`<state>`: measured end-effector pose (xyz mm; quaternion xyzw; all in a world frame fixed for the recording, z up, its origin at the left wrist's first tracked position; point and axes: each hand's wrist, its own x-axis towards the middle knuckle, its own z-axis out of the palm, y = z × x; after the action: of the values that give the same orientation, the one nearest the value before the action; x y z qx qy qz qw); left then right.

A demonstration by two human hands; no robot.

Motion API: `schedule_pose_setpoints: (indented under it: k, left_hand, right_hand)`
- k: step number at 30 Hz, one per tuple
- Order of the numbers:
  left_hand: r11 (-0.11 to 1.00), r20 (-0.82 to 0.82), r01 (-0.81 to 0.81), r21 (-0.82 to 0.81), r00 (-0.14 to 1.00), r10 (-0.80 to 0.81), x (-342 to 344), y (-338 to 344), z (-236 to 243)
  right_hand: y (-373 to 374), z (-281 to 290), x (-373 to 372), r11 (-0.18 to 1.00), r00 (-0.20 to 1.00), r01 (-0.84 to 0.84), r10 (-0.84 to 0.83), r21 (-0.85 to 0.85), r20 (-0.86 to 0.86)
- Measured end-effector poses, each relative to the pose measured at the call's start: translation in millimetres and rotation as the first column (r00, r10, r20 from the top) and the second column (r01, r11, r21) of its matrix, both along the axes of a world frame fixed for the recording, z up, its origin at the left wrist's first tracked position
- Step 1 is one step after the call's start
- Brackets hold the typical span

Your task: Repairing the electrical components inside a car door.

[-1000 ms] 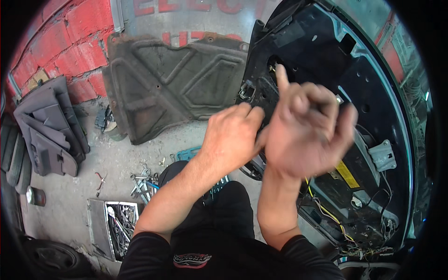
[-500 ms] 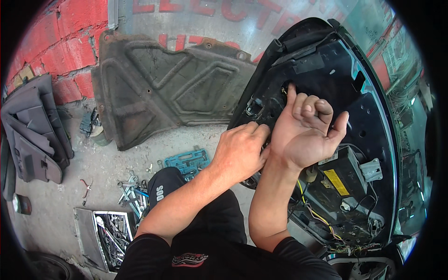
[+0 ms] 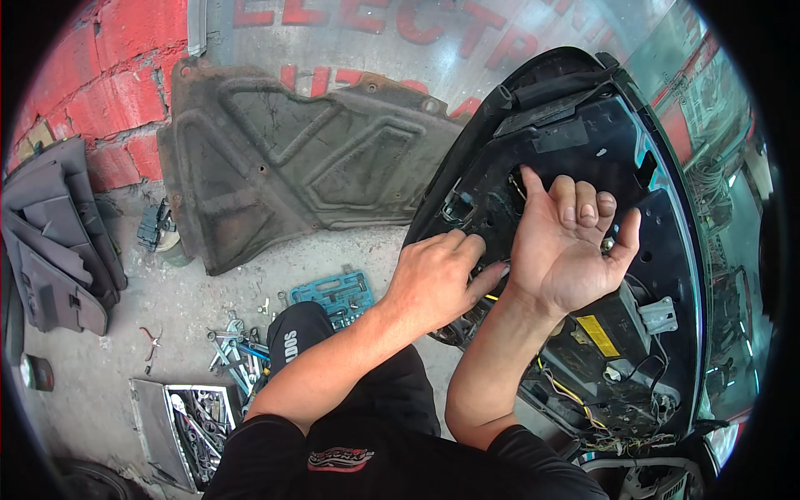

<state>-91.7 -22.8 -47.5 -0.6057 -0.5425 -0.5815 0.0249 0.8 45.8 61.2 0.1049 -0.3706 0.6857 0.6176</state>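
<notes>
A dark car door [image 3: 575, 137] without its inner trim stands at my right, its inner side toward me. My right hand [image 3: 567, 242] is palm up over the door panel, with nothing visible in it. Its outstretched little finger reaches an opening [image 3: 518, 185] in the panel; the other fingers are loosely bent and the thumb stands apart. My left hand [image 3: 442, 271] is at the door's near left edge, back up and fingers curled. Its fingertips are hidden, so what they hold cannot be made out. The left thumb sticks out toward the yellow wire [image 3: 492, 297].
Against the wall leans a worn moulded panel [image 3: 292, 158]. On the floor lie a teal socket case [image 3: 337, 292], several wrenches [image 3: 233, 350], red-handled pliers [image 3: 150, 346] and an open toolbox [image 3: 158, 425]. Grey trim panels [image 3: 62, 242] stand at the left. Loose wires [image 3: 575, 396] hang on the door.
My right hand has shifted slightly right and down, its little finger still at the opening. My left thumb has moved away from the fingers. The view has tilted slightly.
</notes>
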Motion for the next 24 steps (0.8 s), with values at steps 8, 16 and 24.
schedule_pose_setpoints:
  k: [8, 16, 24]
  left_hand:
    - [1.000, 0.006, -0.018, -0.021, 1.000, 0.018, -5, 2, 0]
    - [0.999, 0.053, 0.016, 0.036, 0.998, -0.017, -5, 1, 4]
    - [0.999, 0.064, -0.009, 0.049, 0.998, 0.006, -4, 1, -4]
  right_hand:
    - [8, -5, 8, 0.996, 0.997, -0.051, 0.048, 0.067, 0.053]
    - [6, -6, 15, 0.984, 0.995, -0.074, 0.062, 0.163, 0.077]
    - [26, -16, 1, 0.917, 0.988, -0.108, 0.054, 0.384, 0.148]
